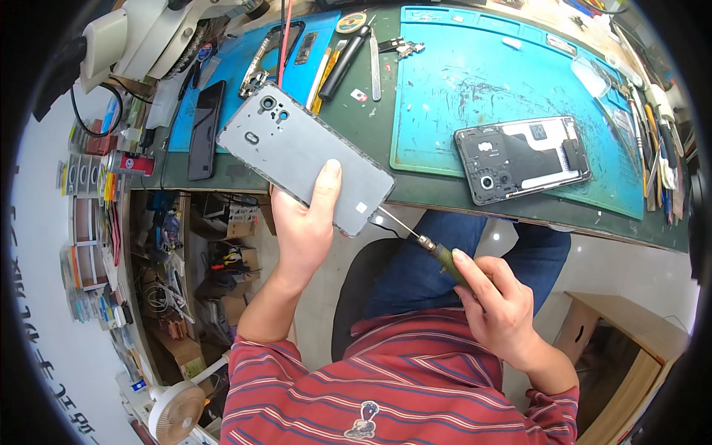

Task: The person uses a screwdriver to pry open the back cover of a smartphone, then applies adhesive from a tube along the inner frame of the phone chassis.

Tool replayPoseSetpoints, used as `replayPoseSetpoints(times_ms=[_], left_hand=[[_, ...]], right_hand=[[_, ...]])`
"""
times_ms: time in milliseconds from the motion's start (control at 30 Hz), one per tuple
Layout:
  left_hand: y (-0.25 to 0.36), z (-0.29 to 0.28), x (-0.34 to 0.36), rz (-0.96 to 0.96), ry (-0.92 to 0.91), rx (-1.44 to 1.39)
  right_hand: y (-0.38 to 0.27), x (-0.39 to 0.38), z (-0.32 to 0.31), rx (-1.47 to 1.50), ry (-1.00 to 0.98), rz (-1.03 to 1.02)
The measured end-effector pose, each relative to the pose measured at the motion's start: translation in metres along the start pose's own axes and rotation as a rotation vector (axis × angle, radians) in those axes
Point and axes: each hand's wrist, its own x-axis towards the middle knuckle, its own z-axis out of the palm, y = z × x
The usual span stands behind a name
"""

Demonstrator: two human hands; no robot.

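Observation:
My left hand (pixel 308 215) grips a grey phone back cover (pixel 304 152) by its lower edge, thumb lying across the flat face. The cover is tilted, with camera holes at its upper left and ragged dark residue along its edges. My right hand (pixel 500 297) is closed around the green handle of a slim tool (pixel 445 259) with a thin metal shaft; its exact kind is unclear. The shaft's tip meets or nearly meets the cover's lower right corner. To the right, a phone with its back off (pixel 523 159) lies across the edge of a blue mat (pixel 437 89).
A dark phone (pixel 206 130) and an empty phone frame (pixel 271 59) lie at the left. A black pen-shaped tool (pixel 345 63) and tweezers (pixel 375 67) rest mid-bench. Several hand tools (pixel 656 148) crowd the right edge. A microscope (pixel 141 37) stands far left; a small fan (pixel 178 411) is lower left.

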Motion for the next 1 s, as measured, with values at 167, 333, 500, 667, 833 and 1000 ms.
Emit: replayPoseSetpoints(times_ms=[167, 333, 500, 667, 833, 1000], left_hand=[[-0.001, 0.001, -0.001, 0.034, 0.015, -0.007], [-0.005, 0.004, -0.004, 0.073, 0.032, -0.018], [-0.004, 0.005, -0.004, 0.083, 0.049, -0.023], [-0.006, 0.004, -0.005, 0.086, 0.044, -0.009], [-0.004, 0.003, -0.004, 0.073, 0.014, -0.028], [0.009, -0.001, -0.023, -0.203, 0.063, -0.357]], right_hand=[[0.000, 0.003, 0.005, 0.000, -0.011, -0.003], [-0.002, 0.001, 0.006, 0.006, -0.024, 0.004], [0.000, -0.001, 0.009, 0.019, -0.016, -0.013], [-0.002, -0.002, 0.011, 0.024, -0.052, -0.022], [-0.002, 0.001, 0.011, 0.151, 0.024, 0.008], [-0.003, 0.000, 0.000, 0.352, 0.033, 0.156]])
